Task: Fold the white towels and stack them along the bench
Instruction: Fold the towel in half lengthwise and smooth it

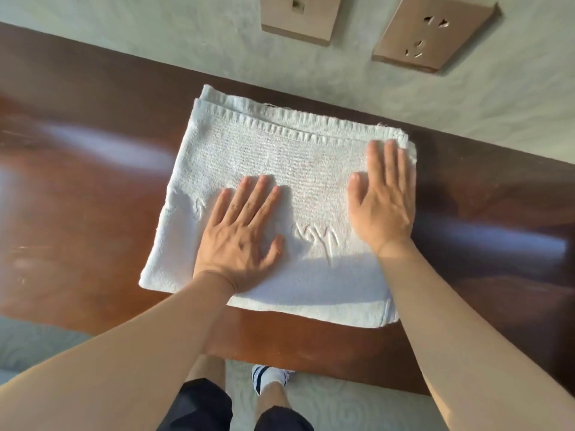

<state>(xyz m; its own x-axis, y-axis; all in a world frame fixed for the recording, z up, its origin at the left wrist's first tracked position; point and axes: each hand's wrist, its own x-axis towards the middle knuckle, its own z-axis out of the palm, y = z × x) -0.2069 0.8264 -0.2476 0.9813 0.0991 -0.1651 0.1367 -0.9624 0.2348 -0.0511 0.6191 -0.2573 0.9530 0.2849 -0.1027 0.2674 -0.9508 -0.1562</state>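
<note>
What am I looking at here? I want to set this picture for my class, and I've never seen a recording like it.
There is no machine: a person wears one camera on the head, looking down at their own arms. On the brown wooden bench lies a folded white towel. The left hand and right hand both lie flat on it with straight fingers, pressing it; nothing is gripped. Behind, two wall sockets show on the pale wall. Below, the person's dark shorts and a sock appear.

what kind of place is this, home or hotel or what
Probably a hotel or guest room: a plain white towel lies folded on a polished wooden bench against a wall with bronze sockets, over pale carpet.
</note>
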